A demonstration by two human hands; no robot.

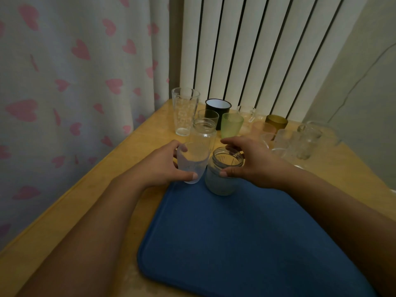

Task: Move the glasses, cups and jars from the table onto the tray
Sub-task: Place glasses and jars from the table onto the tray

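**Glassware mid-carry, both hands loaded**

Tray (246, 243), blue, wide and mostly bare, lies under and nearer than both grips. Right hand (252, 163) wraps clear jar (222, 174) w/ thumb on the wall and fingers round the threaded neck; jar at tray's far edge, prob. heavy-ish, rigid, slick, breakable. Left hand (165, 166) holds frosted cup (192, 161) mid-wall, just beside the jar, at tray's far corner; looks light. Beyond the grips: tall glass (184, 112), black mug (217, 108), green cup (231, 125) crowd the table (132, 151).

hands (162, 166): 2 | tray (246, 243): 1 | black mug (217, 110): 1 | green cup (231, 125): 1
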